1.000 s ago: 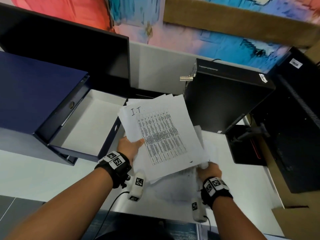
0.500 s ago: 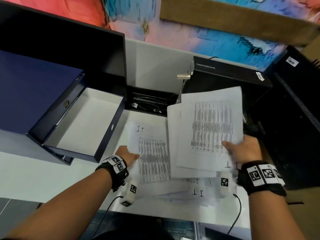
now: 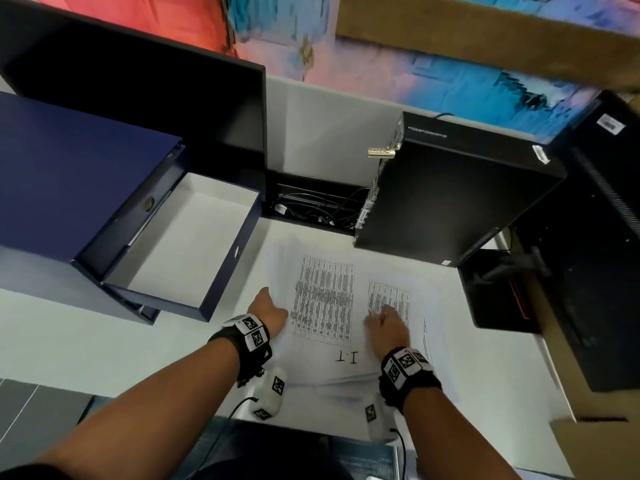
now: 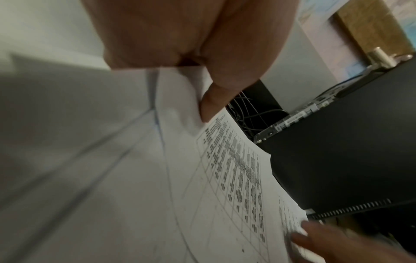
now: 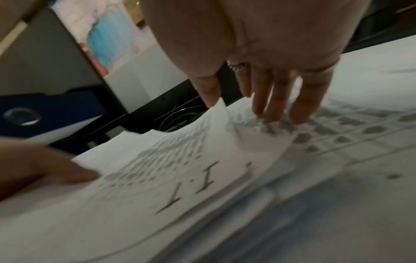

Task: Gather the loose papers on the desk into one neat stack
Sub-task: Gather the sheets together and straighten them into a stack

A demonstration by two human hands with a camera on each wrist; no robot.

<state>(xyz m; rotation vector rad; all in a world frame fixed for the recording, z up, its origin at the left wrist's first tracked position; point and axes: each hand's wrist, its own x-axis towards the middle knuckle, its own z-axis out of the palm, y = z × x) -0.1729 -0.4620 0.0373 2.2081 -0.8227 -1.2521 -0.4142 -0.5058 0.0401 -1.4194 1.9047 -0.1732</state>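
Note:
Several white papers printed with tables lie overlapping on the white desk (image 3: 86, 341). The top sheet (image 3: 322, 299), marked "I.T", sits left of another printed sheet (image 3: 389, 296). My left hand (image 3: 266, 310) is at the pile's left edge. In the left wrist view its thumb (image 4: 213, 99) lies on top of a sheet (image 4: 225, 169) whose edge runs into the hand, so it pinches that edge. My right hand (image 3: 388, 323) lies on the papers with straight fingers (image 5: 276, 99) pressing down. The "I.T" sheet (image 5: 180, 169) curls up beside them.
An open dark blue drawer (image 3: 180, 247) stands at the left, just beyond my left hand. A black monitor (image 3: 138, 98) is behind it. A black computer case (image 3: 457, 195) leans at the back right, with a cable tray (image 3: 318, 209) between them. A black stand (image 3: 502, 299) borders the papers on the right.
My right hand, which held a bundle of sheets up at the right, has come down and left; those sheets now lie flat on the desk. My left hand stayed at the left edge.

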